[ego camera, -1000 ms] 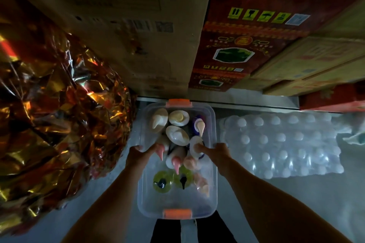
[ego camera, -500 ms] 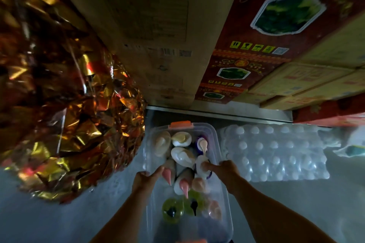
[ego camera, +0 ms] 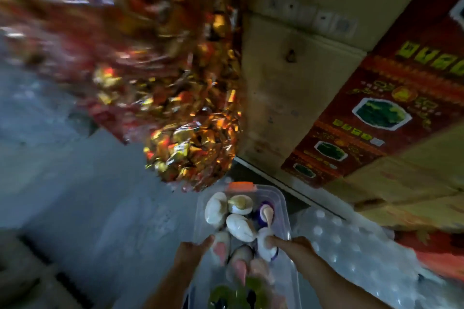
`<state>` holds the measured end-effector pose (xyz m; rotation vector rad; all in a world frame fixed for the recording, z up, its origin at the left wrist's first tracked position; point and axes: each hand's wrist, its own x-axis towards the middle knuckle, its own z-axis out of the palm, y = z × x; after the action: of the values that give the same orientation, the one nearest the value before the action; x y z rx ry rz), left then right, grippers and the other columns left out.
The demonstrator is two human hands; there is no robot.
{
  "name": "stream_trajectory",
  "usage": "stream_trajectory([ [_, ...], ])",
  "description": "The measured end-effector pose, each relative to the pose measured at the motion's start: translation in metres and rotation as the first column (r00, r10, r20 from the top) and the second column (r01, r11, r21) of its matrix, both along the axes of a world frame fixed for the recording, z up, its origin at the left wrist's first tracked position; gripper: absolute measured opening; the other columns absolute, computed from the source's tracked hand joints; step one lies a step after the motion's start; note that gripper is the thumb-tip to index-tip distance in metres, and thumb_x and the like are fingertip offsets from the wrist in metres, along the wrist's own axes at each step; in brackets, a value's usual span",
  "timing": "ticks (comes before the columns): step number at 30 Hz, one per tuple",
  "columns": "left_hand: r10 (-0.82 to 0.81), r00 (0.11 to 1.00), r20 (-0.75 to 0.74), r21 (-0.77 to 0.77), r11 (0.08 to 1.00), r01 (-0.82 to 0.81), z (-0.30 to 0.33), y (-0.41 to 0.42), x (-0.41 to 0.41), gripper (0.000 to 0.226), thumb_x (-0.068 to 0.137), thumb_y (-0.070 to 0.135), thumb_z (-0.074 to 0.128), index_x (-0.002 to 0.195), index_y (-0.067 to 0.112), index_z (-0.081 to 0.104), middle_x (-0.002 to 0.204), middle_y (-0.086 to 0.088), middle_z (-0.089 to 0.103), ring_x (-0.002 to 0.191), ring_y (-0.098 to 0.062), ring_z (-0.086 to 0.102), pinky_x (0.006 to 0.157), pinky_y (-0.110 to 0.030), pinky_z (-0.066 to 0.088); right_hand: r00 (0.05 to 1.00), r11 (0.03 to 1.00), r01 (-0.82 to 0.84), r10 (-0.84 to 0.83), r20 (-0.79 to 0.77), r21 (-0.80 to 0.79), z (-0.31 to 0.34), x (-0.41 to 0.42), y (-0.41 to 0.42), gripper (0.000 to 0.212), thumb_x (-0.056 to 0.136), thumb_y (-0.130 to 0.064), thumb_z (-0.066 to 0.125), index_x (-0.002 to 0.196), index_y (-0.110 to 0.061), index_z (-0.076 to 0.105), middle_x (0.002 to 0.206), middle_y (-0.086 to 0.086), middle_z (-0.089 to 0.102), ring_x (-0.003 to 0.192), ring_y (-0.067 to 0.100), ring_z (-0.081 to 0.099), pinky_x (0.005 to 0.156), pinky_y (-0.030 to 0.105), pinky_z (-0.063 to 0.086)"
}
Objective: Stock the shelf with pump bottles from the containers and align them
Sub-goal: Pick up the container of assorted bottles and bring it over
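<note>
A clear plastic container point(ego camera: 283, 202) with an orange latch point(ego camera: 241, 186) is held low in the middle of the head view. Inside stand several pump bottles point(ego camera: 239, 227), mostly white, some with pink pumps, one purple point(ego camera: 263, 212), and green ones near me. My left hand point(ego camera: 190, 252) grips the container's left rim, thumb over the edge. On the right rim sits my right hand point(ego camera: 293, 246), its thumb pressing against a white bottle. The view is blurred.
A crinkled gold and red foil bundle point(ego camera: 175, 113) hangs at the upper left. Plain brown cartons point(ego camera: 288, 83) and red printed cartons point(ego camera: 376, 118) are stacked ahead and to the right. A shrink-wrapped pack of water bottles point(ego camera: 351, 253) lies at right. Grey floor spreads to the left.
The view has swung left and tilted, so the container sits lower and more to the right in frame. Both hands keep the same hold on its rims.
</note>
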<state>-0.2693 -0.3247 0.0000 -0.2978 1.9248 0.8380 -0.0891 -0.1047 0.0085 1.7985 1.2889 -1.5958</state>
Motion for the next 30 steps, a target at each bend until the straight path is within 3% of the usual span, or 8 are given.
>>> stream_trajectory([
  [3,0.202,0.979,0.035,0.091,0.975,-0.205,0.032,-0.036,0.025,0.055,0.068,0.045,0.087,0.089,-0.004,0.073,0.069,-0.006,0.071,0.06,-0.016,0.063,0.053,-0.023,0.047,0.993,0.997,-0.074,0.073,-0.089,-0.006,0.032,-0.009,-0.008,0.078,0.057,-0.033,0.098,0.12,0.001,0.066,0.117,0.017,0.07,0.108,0.031,0.066,0.099,0.041,0.052],
  [8,0.462,0.883,0.088,0.223,0.854,-0.469,0.074,-0.105,0.074,0.066,0.061,0.051,0.09,0.104,0.004,0.074,0.091,-0.01,0.077,0.086,-0.025,0.073,0.076,-0.037,0.058,0.933,0.947,-0.318,0.304,-0.194,-0.046,0.081,-0.032,-0.044,0.049,0.067,-0.017,0.091,0.105,0.002,0.068,0.077,0.019,0.075,0.065,0.033,0.074,0.048,0.03,0.055],
  [11,0.589,0.8,0.111,0.245,0.764,-0.597,0.095,-0.149,0.106,0.065,0.062,0.058,0.086,0.107,0.013,0.073,0.098,-0.007,0.076,0.092,-0.024,0.072,0.078,-0.035,0.057,0.875,0.885,-0.465,0.457,-0.16,-0.016,0.1,-0.051,-0.081,0.06,0.062,-0.028,0.094,0.104,0.004,0.065,0.081,0.018,0.071,0.068,0.036,0.068,0.057,0.035,0.055],
  [15,0.727,0.67,0.146,0.257,0.626,-0.736,0.116,-0.208,0.147,0.051,0.076,0.048,0.08,0.109,0.011,0.069,0.085,-0.005,0.077,0.074,-0.015,0.073,0.055,-0.024,0.054,0.731,0.746,-0.652,0.666,-0.149,0.132,0.103,-0.066,-0.14,0.086,0.055,-0.044,0.096,0.122,-0.002,0.064,0.105,0.014,0.069,0.092,0.031,0.066,0.084,0.041,0.056],
  [19,0.853,0.503,0.142,0.283,0.452,-0.846,0.132,-0.274,0.2,0.046,0.08,0.039,0.079,0.109,0.005,0.067,0.082,-0.01,0.076,0.065,-0.018,0.072,0.043,-0.023,0.05,0.605,0.627,-0.763,0.779,-0.165,0.157,0.113,-0.059,-0.216,0.091,0.052,-0.047,0.096,0.124,-0.003,0.062,0.092,0.005,0.066,0.081,0.021,0.064,0.06,0.029,0.05],
  [24,0.958,0.27,0.092,0.238,0.242,-0.94,0.131,-0.361,0.284,0.078,0.066,0.051,0.086,0.117,-0.003,0.063,0.094,-0.014,0.066,0.074,-0.025,0.062,0.057,-0.028,0.05,0.407,0.448,-0.868,0.889,-0.21,0.216,0.133,-0.027,-0.323,0.087,0.053,-0.047,0.096,0.123,-0.009,0.06,0.109,0.009,0.064,0.088,0.021,0.061,0.059,0.024,0.044],
  [28,0.993,0.114,0.043,0.229,0.101,-0.968,0.136,-0.431,0.353,0.094,0.059,0.061,0.085,0.123,-0.002,0.06,0.105,-0.017,0.069,0.09,-0.03,0.068,0.077,-0.037,0.058,0.205,0.262,-0.929,0.953,-0.224,0.262,0.157,0.004,-0.414,0.056,0.052,-0.042,0.097,0.084,-0.017,0.059,0.072,-0.005,0.064,0.065,0.013,0.061,0.041,0.018,0.043],
  [30,0.998,0.052,0.027,0.235,0.044,-0.971,0.139,-0.464,0.386,0.103,0.047,0.071,0.084,0.12,0.002,0.062,0.103,-0.013,0.071,0.088,-0.027,0.069,0.067,-0.033,0.056,0.088,0.145,-0.955,0.972,-0.218,0.259,0.164,0.018,-0.458,0.055,0.055,-0.044,0.095,0.086,-0.015,0.06,0.077,-0.002,0.068,0.068,0.015,0.062,0.043,0.02,0.045],
])
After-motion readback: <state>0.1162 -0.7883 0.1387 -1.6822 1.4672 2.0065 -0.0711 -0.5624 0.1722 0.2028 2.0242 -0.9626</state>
